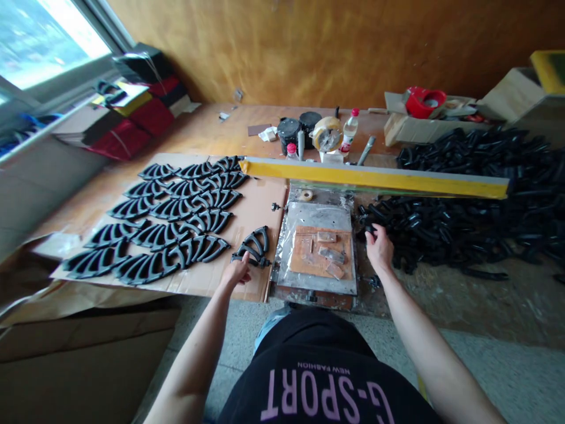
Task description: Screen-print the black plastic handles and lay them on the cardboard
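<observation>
My left hand [235, 271] grips a black arched plastic part [255, 247] at the edge of a cardboard sheet [265, 206]. Several rows of similar black fan-shaped parts [163, 229] lie on that sheet, to the left of my hand. My right hand [378, 248] rests at the near edge of a large heap of black parts [468, 229], with its fingers closed on a black piece [369, 229]. Between my hands lies a metal plate [318, 215] under clear plastic, bearing an orange pad [320, 253].
A long yellow-edged bar [375, 180] lies across the bench behind the plate. Beyond it stand black jars [289, 132], a tape roll [326, 134] and a plastic bottle [350, 131]. A red tape dispenser [424, 101] sits on cardboard at the back right. Flattened cardboard boxes [83, 347] lie at lower left.
</observation>
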`<state>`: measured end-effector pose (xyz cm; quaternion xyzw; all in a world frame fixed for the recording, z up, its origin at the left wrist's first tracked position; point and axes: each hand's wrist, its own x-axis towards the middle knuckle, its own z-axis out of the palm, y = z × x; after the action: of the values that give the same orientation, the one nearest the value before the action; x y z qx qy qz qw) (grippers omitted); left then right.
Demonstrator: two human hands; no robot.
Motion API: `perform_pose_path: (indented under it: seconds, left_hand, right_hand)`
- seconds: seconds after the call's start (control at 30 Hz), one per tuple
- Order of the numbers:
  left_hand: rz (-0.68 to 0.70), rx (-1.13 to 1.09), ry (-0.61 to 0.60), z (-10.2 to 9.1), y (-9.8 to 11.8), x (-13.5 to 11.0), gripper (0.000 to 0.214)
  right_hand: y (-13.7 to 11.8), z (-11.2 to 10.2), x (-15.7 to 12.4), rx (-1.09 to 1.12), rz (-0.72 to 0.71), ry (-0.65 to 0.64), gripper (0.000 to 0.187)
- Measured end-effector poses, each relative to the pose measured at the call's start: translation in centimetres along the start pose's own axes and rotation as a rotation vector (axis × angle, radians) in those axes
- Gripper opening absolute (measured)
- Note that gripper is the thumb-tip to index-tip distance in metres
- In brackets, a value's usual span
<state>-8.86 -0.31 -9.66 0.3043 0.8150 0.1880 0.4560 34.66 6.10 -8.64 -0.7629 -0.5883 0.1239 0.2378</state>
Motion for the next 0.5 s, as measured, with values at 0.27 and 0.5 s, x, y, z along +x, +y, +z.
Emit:
perform_pose_path:
  seconds: [0.27, 0.5]
  left_hand:
    - [0.714, -0.445, -0.088, -0.7, 17.2, -6.0, 0.06]
    - [0.854, -0.581, -0.131, 0.9, 21.1, -11.8, 0.061]
  right_hand:
    - [-6.6, 1.1, -3.1, -0.158, -0.775, -0.314, 0.032]
    - [-6.3, -0.5, -3.0, -0.108, -0.688, -0.256, 0.028]
